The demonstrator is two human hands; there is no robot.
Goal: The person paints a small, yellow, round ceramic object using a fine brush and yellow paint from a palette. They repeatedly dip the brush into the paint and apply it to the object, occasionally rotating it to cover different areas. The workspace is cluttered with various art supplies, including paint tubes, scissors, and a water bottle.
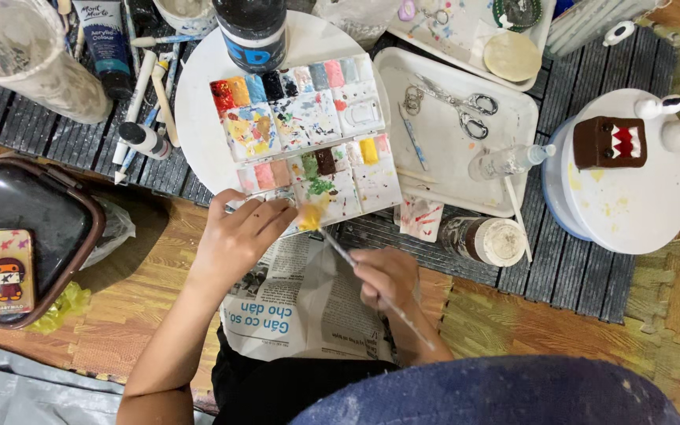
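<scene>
Pinching a thin paintbrush (371, 283) mid-handle with right hand (386, 277), fingers closed around the shaft, bristle end reaching up-left to a small yellow piece (309, 216). Holding that piece between fingertips of left hand (238, 236), closed on it, just below the paint palette (308, 134) and above the newspaper (301, 303). Judging brush light and stiff, best gripped near the middle; judging piece small, light, likely wet with paint and slippery, so gripping at unpainted edges.
</scene>
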